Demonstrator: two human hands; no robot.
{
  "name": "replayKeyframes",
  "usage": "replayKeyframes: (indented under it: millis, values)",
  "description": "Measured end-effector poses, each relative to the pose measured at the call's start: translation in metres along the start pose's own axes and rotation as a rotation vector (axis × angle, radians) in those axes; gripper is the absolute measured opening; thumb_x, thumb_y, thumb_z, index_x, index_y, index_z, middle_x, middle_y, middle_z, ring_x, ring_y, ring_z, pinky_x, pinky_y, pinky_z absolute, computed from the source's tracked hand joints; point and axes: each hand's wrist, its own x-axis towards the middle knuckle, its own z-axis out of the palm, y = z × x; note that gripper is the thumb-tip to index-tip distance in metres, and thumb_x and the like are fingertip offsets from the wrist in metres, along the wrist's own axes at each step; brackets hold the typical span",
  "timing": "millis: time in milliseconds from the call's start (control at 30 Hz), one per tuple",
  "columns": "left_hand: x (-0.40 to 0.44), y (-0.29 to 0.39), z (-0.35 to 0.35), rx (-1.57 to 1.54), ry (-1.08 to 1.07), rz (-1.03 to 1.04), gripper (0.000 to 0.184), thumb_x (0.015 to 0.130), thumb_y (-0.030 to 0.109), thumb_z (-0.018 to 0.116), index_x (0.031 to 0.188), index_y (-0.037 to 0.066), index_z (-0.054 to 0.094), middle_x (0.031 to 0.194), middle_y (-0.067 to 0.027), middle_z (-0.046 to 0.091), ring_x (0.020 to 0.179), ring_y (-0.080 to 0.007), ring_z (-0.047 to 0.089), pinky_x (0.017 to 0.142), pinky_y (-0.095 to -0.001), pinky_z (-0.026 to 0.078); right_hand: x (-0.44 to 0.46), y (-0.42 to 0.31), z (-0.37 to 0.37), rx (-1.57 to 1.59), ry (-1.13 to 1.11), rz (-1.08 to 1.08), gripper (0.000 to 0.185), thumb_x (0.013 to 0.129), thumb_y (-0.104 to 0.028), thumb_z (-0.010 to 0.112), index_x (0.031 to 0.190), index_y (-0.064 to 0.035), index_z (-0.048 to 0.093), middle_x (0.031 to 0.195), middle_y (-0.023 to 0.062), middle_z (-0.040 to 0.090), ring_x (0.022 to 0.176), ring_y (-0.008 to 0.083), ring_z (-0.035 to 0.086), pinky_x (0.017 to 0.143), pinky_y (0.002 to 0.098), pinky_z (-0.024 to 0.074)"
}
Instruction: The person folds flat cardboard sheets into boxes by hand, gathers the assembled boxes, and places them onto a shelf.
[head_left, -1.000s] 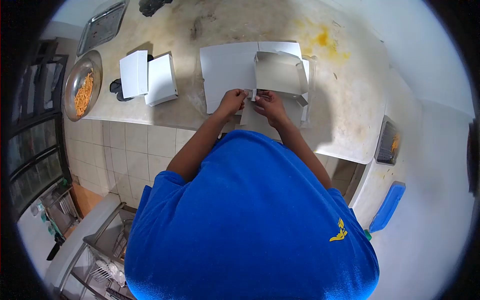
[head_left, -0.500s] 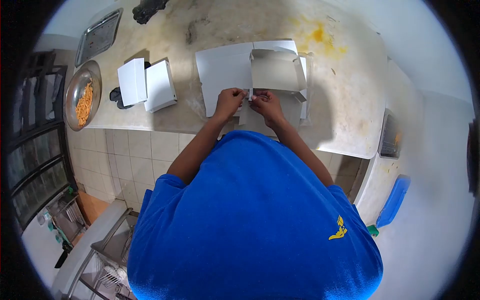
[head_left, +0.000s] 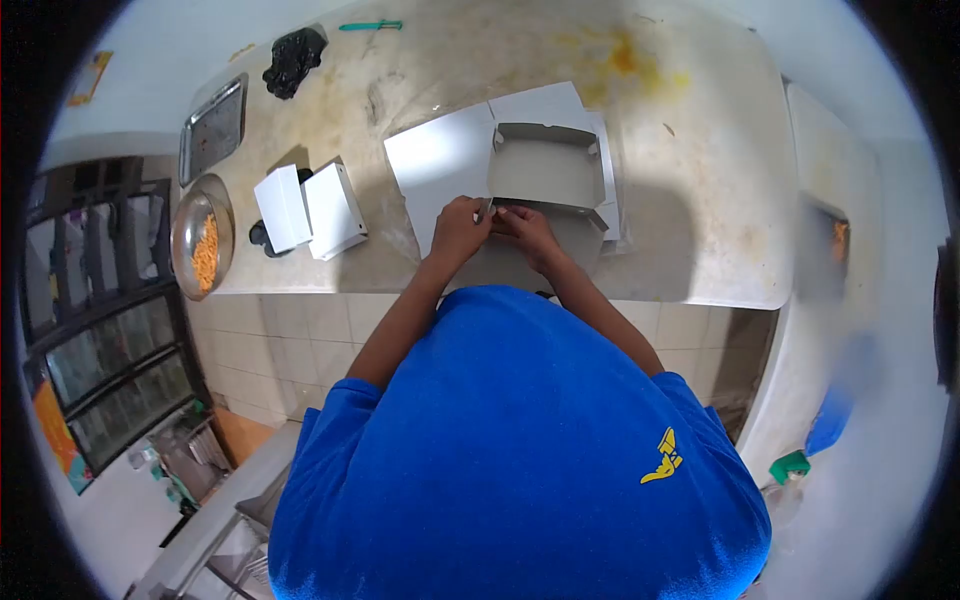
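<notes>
A cardboard box (head_left: 545, 168) with raised walls and a grey inside stands partly folded on flat white cardboard sheets (head_left: 437, 160). Both hands meet at its near left corner. My left hand (head_left: 460, 232) is closed, pinching a small white flap of the box. Beside it my right hand (head_left: 530, 235) has its fingers bent and pressed on the same corner. The box's lid panel lies toward my body, partly under my right hand and forearm. Exactly how the flaps sit between the fingertips is hidden.
Left of the sheets are two closed white boxes (head_left: 335, 210), a metal bowl of orange food strips (head_left: 203, 240) and a metal tray (head_left: 213, 130). A black plastic bag (head_left: 295, 62) and a green knife-like object (head_left: 371, 25) lie at the back. The table's front edge is near my body.
The whole view has shifted, showing more of the table's back. The box's far wall now stands more upright, and its inside is seen more openly. Both hands stay at the same corner.
</notes>
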Motion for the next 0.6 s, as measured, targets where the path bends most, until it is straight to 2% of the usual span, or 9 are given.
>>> replayKeyframes:
  millis: [133,200,300,433,600]
  values:
    - [-0.001,0.006,-0.005,0.131,-0.041,0.034,0.023,0.078,0.021,0.061,0.091,0.003,0.067,0.086,-0.0155,0.063,0.068,-0.0279,0.063,0.069,-0.0384,0.049,0.003,0.001,0.006,-0.219,0.069,-0.114,0.025,0.087,-0.02,0.061,0.099,0.0016,0.062,0.092,0.0072,0.065,0.079,0.0151,0.062,0.073,0.0296,0.05]
    - [-0.003,0.007,-0.002,0.136,0.004,0.059,0.018,0.078,0.02,0.06,0.084,0.003,0.065,0.084,-0.0153,0.061,0.074,-0.0315,0.061,0.068,-0.0411,0.048,0.009,0.004,0.005,-0.414,0.058,-0.251,0.024,0.086,-0.019,0.06,0.094,0.0028,0.063,0.085,0.0074,0.066,0.074,0.0148,0.062,0.069,0.0291,0.0492]
    - [-0.007,0.017,-0.001,0.19,0.066,0.056,0.015,0.081,0.018,0.058,0.081,0.003,0.058,0.084,-0.0152,0.058,0.076,-0.035,0.059,0.066,-0.0441,0.047,0.008,0.007,0.008,-0.384,0.07,-0.282,0.023,0.086,-0.019,0.059,0.09,0.0031,0.065,0.077,0.0082,0.066,0.068,0.0144,0.061,0.064,0.0283,0.0475]
    - [-0.013,0.021,0.007,0.254,0.062,0.023,0.018,0.088,0.019,0.05,0.086,0.001,0.047,0.085,-0.0176,0.051,0.076,-0.0388,0.055,0.064,-0.0494,0.044,0.029,0.03,0.001,-0.36,0.098,-0.262,0.02,0.085,-0.017,0.058,0.092,0.0012,0.065,0.08,0.009,0.067,0.069,0.0147,0.06,0.065,0.0303,0.0473]
    - [-0.011,0.015,0.011,0.279,0.043,0.023,0.017,0.09,0.018,0.048,0.087,0.002,0.043,0.087,-0.0197,0.05,0.076,-0.0417,0.054,0.065,-0.0504,0.044,0.026,0.028,0.011,-0.28,0.199,-0.221,0.019,0.086,-0.016,0.057,0.09,0.0011,0.065,0.082,0.0092,0.066,0.073,0.015,0.061,0.068,0.032,0.048]
